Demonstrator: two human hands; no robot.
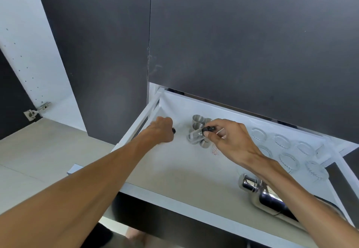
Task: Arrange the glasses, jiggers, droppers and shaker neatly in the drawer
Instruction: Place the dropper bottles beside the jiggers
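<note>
A white drawer (174,199) stands pulled out. At its back left corner, my left hand (162,131) is closed on a dropper whose black bulb (173,130) pokes out of the fist. My right hand (229,139) grips the black cap of a small clear dropper bottle (194,135), held tilted above a cluster of steel jiggers (198,120). Several clear ribbed glasses (281,141) stand in rows at the back right. A shiny steel shaker (260,191) lies on its side at the front right, partly hidden under my right forearm.
Dark cabinet fronts (233,44) rise directly behind the drawer. An open cabinet door with a hinge (36,111) is at the left. Pale floor (38,150) lies to the left of the drawer. Bare drawer bottom (174,170) spans the front centre.
</note>
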